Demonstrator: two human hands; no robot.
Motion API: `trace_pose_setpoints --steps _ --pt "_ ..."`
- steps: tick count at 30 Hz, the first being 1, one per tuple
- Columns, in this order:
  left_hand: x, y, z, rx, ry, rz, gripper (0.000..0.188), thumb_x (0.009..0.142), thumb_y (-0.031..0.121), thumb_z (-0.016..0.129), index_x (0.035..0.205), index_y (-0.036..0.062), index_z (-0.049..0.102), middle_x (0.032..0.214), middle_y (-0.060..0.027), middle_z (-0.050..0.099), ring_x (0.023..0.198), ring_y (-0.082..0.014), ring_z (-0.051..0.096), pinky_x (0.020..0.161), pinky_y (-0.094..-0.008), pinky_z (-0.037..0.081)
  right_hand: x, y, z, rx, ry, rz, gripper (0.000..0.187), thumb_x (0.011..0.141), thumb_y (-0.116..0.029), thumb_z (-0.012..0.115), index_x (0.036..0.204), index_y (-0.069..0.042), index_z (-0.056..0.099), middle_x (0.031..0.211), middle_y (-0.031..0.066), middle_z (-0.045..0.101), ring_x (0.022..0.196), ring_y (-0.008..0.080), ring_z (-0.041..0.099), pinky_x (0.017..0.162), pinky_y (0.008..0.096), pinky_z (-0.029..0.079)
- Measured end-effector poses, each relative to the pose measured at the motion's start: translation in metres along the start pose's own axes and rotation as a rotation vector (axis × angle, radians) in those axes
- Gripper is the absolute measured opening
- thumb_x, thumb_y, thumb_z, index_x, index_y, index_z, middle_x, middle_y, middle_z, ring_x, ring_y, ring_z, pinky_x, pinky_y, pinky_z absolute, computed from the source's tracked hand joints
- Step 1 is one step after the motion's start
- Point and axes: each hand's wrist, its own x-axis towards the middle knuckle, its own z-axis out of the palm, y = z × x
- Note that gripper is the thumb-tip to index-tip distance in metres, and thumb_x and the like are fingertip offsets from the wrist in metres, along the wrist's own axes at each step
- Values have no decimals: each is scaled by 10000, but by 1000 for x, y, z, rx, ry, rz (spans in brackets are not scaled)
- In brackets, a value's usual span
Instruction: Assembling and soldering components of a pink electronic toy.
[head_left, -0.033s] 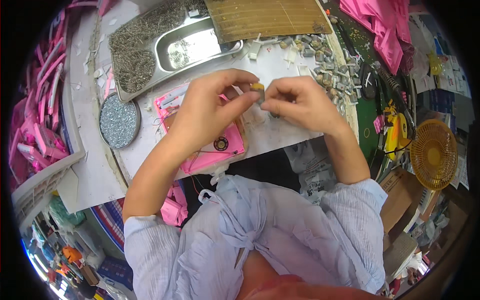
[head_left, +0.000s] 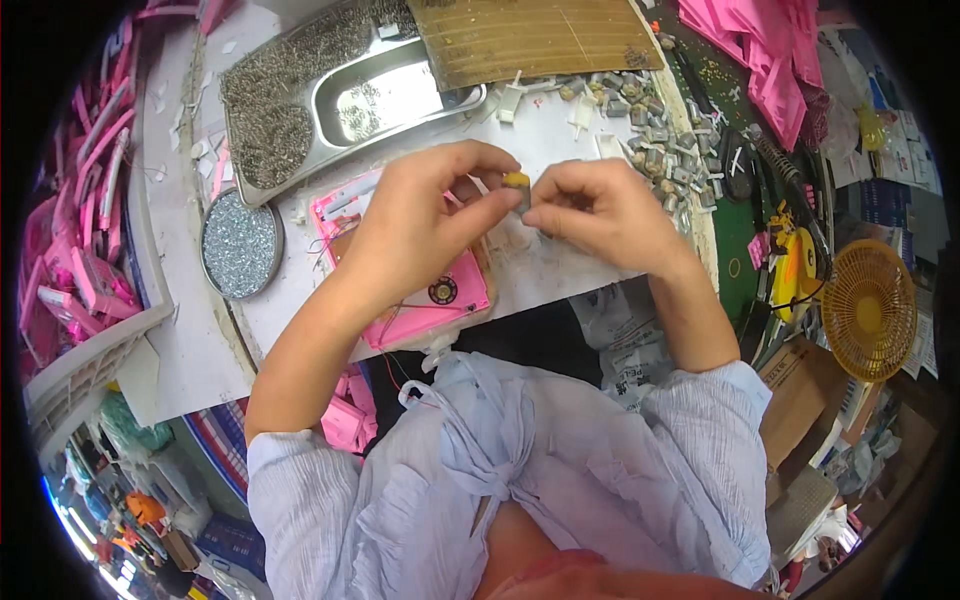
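Between the thumb and forefinger of my left hand (head_left: 415, 205) is a small grey motor (head_left: 516, 181) with a yellow end, held above the white worktop. My right hand (head_left: 605, 215) is closed in a pinch right beside the motor's lower end. Whatever its fingertips grip is hidden. Partly under my left hand and forearm lies an open pink plastic housing (head_left: 465, 280) with thin wires and a round black part (head_left: 442, 290).
A metal tray (head_left: 300, 175) full of small screws lies behind, partly under a brown board (head_left: 540, 40). Grey motors (head_left: 655, 130) are heaped at right. A round dish (head_left: 240, 245) of shiny bits stands left, near a bin of pink parts (head_left: 95, 280). A yellow fan (head_left: 868, 310) is far right.
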Motion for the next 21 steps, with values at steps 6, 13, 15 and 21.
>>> trace_pose_setpoints --steps 6,13,15,21 --pt "2 12 8 -39 -123 -137 179 923 46 730 1079 -4 659 908 -16 664 749 -39 593 643 -209 481 -25 15 9 163 133 -3 178 850 -31 782 981 -2 665 842 33 696 764 55 647 666 227 518" --pt "60 7 -14 108 -155 34 213 954 158 711 1115 23 686 866 -25 676 774 -89 622 693 -272 520 -36 10 -4 463 67 -37 582 862 34 741 1390 -79 524 836 -35 570 751 20 515 669 176 402" --pt "100 -12 -35 582 128 252 165 951 135 667 1077 42 720 978 -78 708 770 -192 679 716 -344 541 -33 10 -5 439 90 -50 560 863 38 741 1378 -73 551 841 -41 561 748 20 503 670 175 400" --pt "158 -41 -49 1004 15 576 150 903 110 678 1039 82 732 1027 -97 689 885 -343 684 785 -418 564 -38 34 -6 500 200 -77 465 870 53 731 1315 -27 621 872 -29 580 767 28 529 675 171 419"
